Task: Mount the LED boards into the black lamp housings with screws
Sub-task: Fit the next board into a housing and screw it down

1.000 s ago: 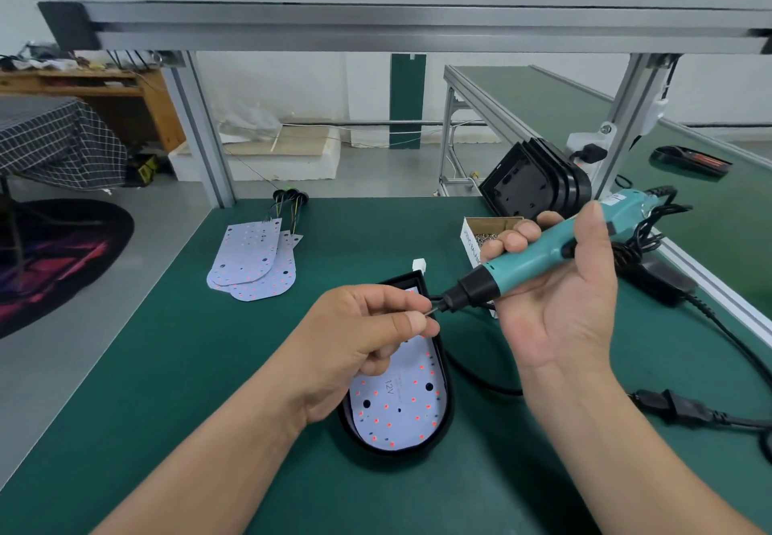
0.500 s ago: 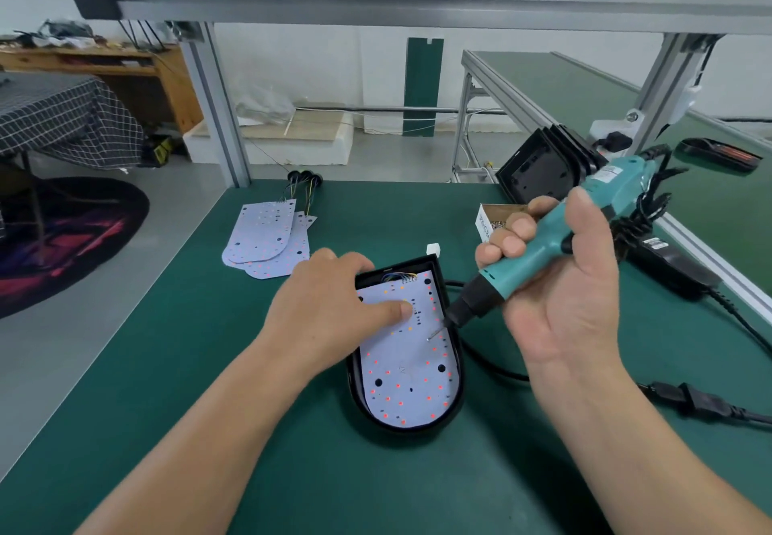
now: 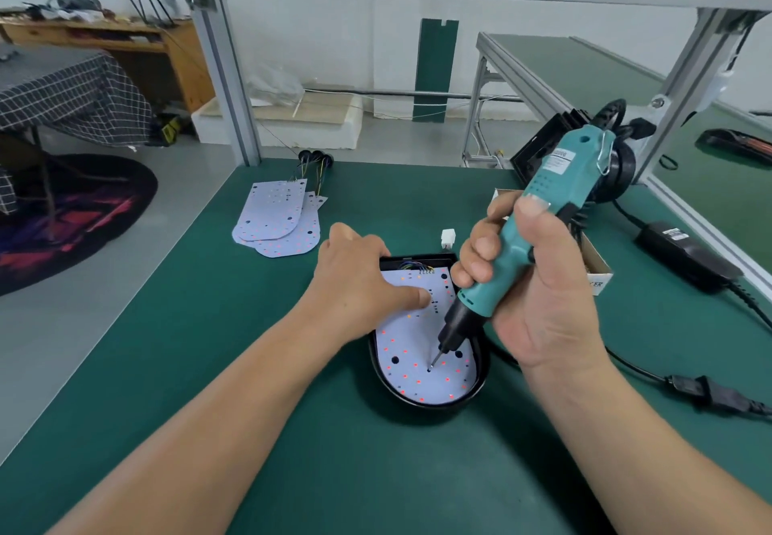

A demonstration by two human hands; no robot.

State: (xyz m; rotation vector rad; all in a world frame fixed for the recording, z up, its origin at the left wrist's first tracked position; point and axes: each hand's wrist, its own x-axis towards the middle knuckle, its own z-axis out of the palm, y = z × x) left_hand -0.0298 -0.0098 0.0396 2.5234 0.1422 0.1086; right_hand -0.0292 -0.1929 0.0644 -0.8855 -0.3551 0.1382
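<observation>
Fingers [image 3: 480,248] of the right hand [image 3: 539,292] wrap the screwdriver [image 3: 543,217], tip on the board [image 3: 411,357] in its housing [image 3: 434,406]; left hand [image 3: 359,283] presses flat, gripping nothing. Spare boards [image 3: 275,221] at ten o'clock lie unmounted.

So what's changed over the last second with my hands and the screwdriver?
The left hand, which pinched something small at the tip of the electric screwdriver, came down to rest on the LED board. The right hand swung the screwdriver from nearly level to steep, bit tip now on the board. The black housing and spare boards stayed put; the right hand's grip is unchanged.
</observation>
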